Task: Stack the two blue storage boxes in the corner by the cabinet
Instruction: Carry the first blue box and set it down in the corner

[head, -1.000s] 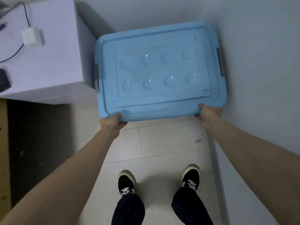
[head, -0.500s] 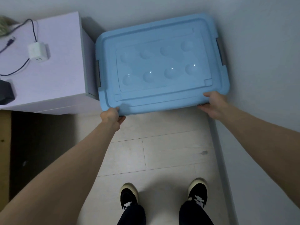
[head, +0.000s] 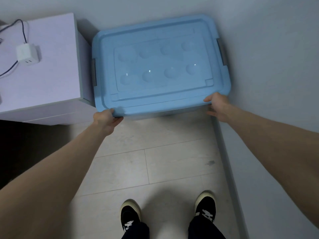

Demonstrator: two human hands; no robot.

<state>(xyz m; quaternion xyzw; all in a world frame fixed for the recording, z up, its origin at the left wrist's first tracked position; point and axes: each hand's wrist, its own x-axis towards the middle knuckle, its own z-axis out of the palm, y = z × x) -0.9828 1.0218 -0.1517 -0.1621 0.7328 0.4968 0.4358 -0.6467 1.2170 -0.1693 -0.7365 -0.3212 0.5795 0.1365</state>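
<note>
Left hand (head: pixel 106 119) clamped on the near left corner of the blue box (head: pixel 160 66), thumb on the lid rim, fingers curled under the edge. Right hand (head: pixel 218 107) at the near right corner, thumb on the lid's edge, fingers spread down along the side; pressed against the box, though cannot tell whether truly clamped.

Box set in the corner, right end close to the wall (head: pixel 269 66), left end just beside the cabinet (head: pixel 51 80). Lid closed, contents hidden. Eight round dimples in two rows on a raised centre panel. Grey latch (head: pixel 93 71) on the left end, another grey latch (head: pixel 222 53) on the right end. Beneath the near edge, a strip of something pale blue; cannot tell whether a second box.

On the cabinet top: white plug block (head: pixel 27 55), with a dark cable (head: pixel 22 30) looping away to the left.

On the pale floor (head: pixel 164 161) below, two black shoes (head: pixel 205 212) with cream toes and white marks, not readable. No other writing readable anywhere.
</note>
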